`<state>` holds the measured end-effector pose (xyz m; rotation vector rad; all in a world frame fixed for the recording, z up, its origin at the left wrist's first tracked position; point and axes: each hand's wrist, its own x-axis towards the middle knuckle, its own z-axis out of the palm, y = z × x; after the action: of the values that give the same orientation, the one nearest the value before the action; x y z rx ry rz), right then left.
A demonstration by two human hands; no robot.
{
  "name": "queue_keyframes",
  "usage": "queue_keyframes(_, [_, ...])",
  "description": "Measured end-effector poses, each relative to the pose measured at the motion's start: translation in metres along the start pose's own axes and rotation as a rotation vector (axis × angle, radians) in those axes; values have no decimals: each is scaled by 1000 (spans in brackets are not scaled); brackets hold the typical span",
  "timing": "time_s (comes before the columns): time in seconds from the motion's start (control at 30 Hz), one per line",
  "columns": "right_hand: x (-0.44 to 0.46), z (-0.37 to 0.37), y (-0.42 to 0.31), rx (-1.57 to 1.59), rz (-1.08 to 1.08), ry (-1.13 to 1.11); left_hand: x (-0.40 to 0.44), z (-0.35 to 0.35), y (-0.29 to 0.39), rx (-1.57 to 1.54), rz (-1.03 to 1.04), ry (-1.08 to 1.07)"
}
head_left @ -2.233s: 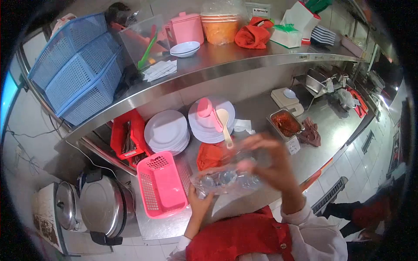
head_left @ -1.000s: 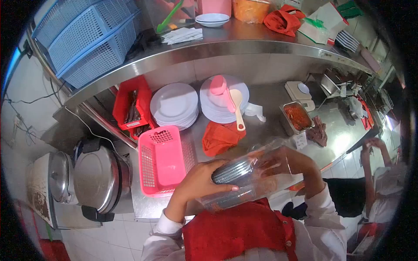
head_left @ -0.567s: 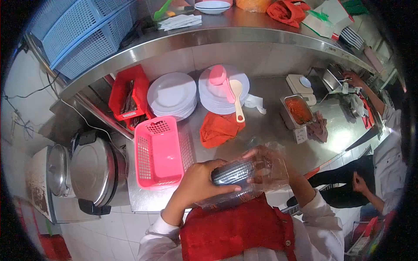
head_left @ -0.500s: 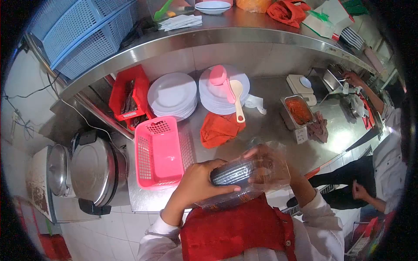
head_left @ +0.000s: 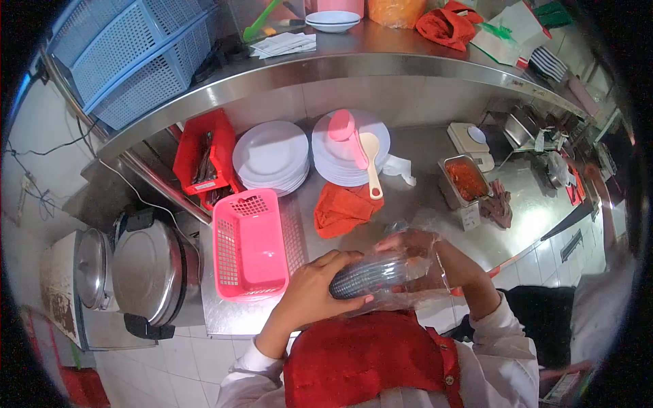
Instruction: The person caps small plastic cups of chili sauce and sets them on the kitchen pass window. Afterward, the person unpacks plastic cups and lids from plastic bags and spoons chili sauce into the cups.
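My left hand (head_left: 316, 285) is wrapped round the near end of a stack of dark, nested plastic containers (head_left: 364, 279), its thumb along the lower side. The stack lies sideways in a clear plastic bag (head_left: 432, 275), held above the counter's front edge. At the other end, my right hand (head_left: 415, 248) is closed about the bag and stack, partly covered by the crinkled film. Whether the containers are lids or bowls I cannot tell. Just beyond my hands lies an orange cloth (head_left: 345, 212). To the left stands a pink basket (head_left: 262, 265).
Two stacks of white plates (head_left: 270, 158) stand at the back, one bearing a pink ladle (head_left: 350, 136) and a cream rice paddle (head_left: 371, 160). A red cutlery box (head_left: 201, 153), a tray of red food (head_left: 467, 178) and a scale (head_left: 471, 144) flank them. A shelf (head_left: 326, 64) overhangs. Someone stands right.
My right hand has shifted slightly along the bag, and the film bunches differently over the stack. The co-worker at the right has moved closer, their arm withdrawn from the metal containers.
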<state>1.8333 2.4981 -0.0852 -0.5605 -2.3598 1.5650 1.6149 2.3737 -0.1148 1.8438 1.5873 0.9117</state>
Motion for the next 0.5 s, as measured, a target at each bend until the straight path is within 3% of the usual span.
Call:
queue_keyframes(0.13, [-4, -15, -5, -56, 20, 52, -4, 5, -14, 0, -5, 87])
queue_keyframes(0.23, [-8, -27, -5, 139, -45, 179, -6, 8, -34, 6, 36, 162])
queue_keyframes(0.3, [-10, -34, -19, 282, -112, 315, -8, 13, -49, 0, 62, 194])
queue_keyframes(0.37, [-16, -43, -28, 235, -180, 371, -10, 19, -61, -42, 34, 342])
queue_keyframes(0.5, [-25, -56, -53, 195, -345, 435, -9, 23, -68, -59, 51, 390])
